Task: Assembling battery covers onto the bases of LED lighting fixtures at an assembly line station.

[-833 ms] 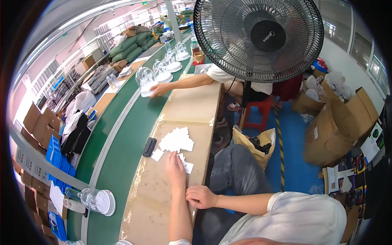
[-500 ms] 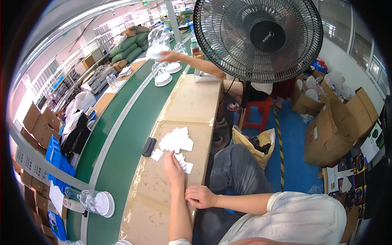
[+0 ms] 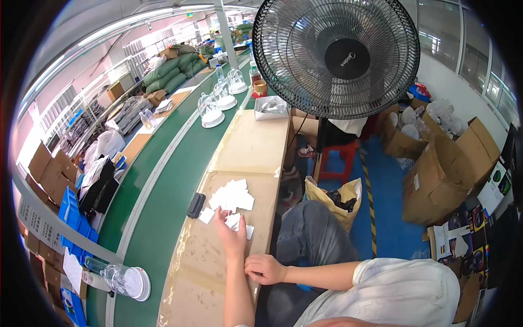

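Observation:
My left hand point(image 3: 232, 233) is over the near end of a loose pile of small white cards point(image 3: 232, 195) on the brown tabletop point(image 3: 201, 272). Its thumb and fingers are apart, with a few cards showing between them; I see none gripped. My right hand point(image 3: 265, 269) rests loosely curled at the table's right edge, beside my left forearm. Nothing shows in it, though its palm is hidden. A small dark grey block-shaped object point(image 3: 196, 205) sits just left of the pile, near a single separate card point(image 3: 206, 215).
A green conveyor point(image 3: 169, 191) runs along the left, carrying three clear domes on white bases point(image 3: 211, 117) at the far end. Another dome point(image 3: 128, 282) lies on its side nearby. A black fan point(image 3: 338, 60) looms at upper right. A white box point(image 3: 271, 108) stands at the table's far end.
The co-worker's arm has left the conveyor, and the dome it held now stands there with two others. My left hand's thumb and fingers have spread apart; my right hand stays put.

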Motion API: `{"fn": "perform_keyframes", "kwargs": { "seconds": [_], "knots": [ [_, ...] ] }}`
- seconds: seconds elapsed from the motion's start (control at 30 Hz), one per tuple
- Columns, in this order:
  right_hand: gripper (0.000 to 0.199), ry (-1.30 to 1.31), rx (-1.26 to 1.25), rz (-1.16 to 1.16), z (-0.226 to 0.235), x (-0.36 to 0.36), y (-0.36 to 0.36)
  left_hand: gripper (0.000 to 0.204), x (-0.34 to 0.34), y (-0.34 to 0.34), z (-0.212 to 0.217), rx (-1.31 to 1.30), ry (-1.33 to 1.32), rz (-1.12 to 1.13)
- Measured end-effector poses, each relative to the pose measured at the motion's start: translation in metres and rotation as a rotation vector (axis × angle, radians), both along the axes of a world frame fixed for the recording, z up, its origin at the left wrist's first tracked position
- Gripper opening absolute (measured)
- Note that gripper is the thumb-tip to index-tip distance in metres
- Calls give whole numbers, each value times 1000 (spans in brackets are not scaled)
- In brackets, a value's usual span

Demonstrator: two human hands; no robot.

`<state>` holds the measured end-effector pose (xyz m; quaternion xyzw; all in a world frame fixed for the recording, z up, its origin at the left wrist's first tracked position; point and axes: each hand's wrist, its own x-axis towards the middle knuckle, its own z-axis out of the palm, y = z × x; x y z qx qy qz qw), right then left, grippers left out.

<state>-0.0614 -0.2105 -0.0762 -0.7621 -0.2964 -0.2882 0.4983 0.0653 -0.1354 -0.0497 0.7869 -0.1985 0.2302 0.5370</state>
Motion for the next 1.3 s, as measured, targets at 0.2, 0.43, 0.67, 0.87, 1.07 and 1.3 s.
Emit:
{"fn": "perform_keyframes", "kwargs": {
  "seconds": [0.2, 0.43, 0.67, 0.87, 1.07, 1.3],
  "knots": [
    [4, 11, -3, 7, 1, 2, -4, 71, 0, -4, 3, -6, 1, -26],
    [4, 3, -18, -5, 1, 0, -4, 54, -15, -6, 22, 36, -68, -12],
    [7, 41, -23, 17, 1, -1, -3, 22, -18, -2, 18, -181, 190, -114],
    [6, 50, -26, 24, 3, 1, -3, 22, -14, -1, 13, -240, 248, -148],
    [6, 49, -30, 2, 4, 1, -1, 26, -10, 4, 9, -263, 332, -189],
    [7, 45, -36, -25, 3, 0, -4, 26, -15, -1, 17, -238, 279, -152]
  ]
}}
